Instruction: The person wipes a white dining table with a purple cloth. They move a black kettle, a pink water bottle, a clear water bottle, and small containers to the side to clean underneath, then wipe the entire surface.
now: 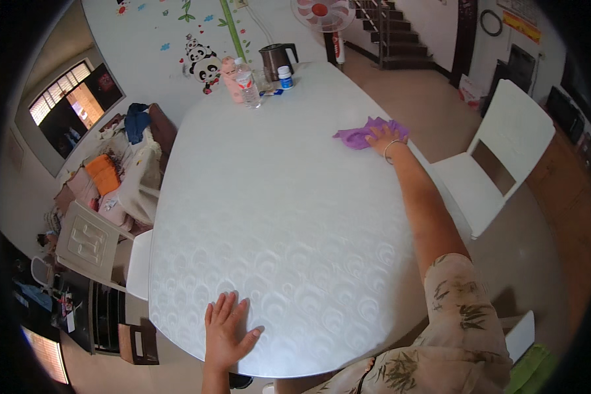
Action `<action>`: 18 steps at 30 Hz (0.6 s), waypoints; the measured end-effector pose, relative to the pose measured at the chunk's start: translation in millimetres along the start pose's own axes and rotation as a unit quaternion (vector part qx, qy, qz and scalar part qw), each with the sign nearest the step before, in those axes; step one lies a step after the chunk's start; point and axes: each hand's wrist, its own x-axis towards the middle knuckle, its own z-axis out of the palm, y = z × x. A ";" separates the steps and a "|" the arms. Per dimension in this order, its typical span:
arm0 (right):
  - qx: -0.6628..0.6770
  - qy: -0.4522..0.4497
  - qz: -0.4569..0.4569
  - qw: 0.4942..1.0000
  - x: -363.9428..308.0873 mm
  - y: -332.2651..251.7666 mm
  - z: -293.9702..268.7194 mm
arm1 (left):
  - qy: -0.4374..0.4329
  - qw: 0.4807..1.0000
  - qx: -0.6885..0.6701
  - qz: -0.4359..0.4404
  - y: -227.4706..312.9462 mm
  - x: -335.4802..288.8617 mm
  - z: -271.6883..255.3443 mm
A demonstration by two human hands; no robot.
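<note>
A crumpled purple cloth [372, 133] lies on the white table [262, 197], towards its far right edge. My right hand [386, 136] is on top of the cloth, arm stretched out, fingers pressing and gripping it against the tabletop. A bracelet circles that wrist. At the near left edge of the table, my left hand [226, 331] rests flat with its fingers apart and nothing in it.
At the table's far end stand a clear plastic bottle [247, 85], a pink bottle [230, 79], a blue jar [285, 77] and a dark kettle [279, 60]. White chairs flank the table at right [499, 151] and left [98, 243]. A fan [320, 12] stands beyond.
</note>
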 end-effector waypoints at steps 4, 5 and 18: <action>0.003 -0.016 -0.010 1.000 -49.9 27.6 0.2 | 0.019 1.000 0.006 0.001 -2.2 -5.3 0.4; 0.004 -0.024 -0.013 1.000 -63.8 38.9 -0.6 | 0.028 1.000 0.011 0.004 -3.4 -6.8 0.3; 0.113 0.110 -0.084 0.984 -265.2 196.0 32.0 | 0.077 0.995 0.024 0.054 -11.4 -10.4 18.8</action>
